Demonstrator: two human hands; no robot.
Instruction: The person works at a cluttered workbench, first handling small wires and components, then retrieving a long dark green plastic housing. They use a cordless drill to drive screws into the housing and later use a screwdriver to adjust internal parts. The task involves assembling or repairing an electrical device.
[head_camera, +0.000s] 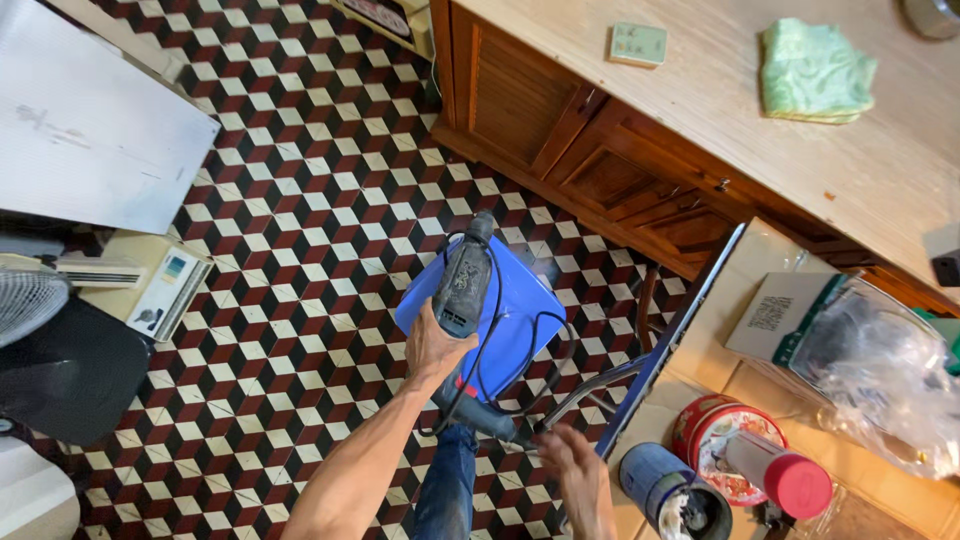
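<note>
Our right hand (575, 470) is motion-blurred near the cord (520, 365), so we can't tell if it's spread or pinching. The dark open can (672, 492) has some junk inside, hard to make out. Left hand (435, 345) is wrapped round the grimy power drill (462, 282), held over the blue stool (515, 310).

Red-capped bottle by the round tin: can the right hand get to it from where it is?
Probably yes. The right hand is free, blurred, beside the drill's cord. The red-capped bottle lies to its right with only a dark blue can between.
</note>
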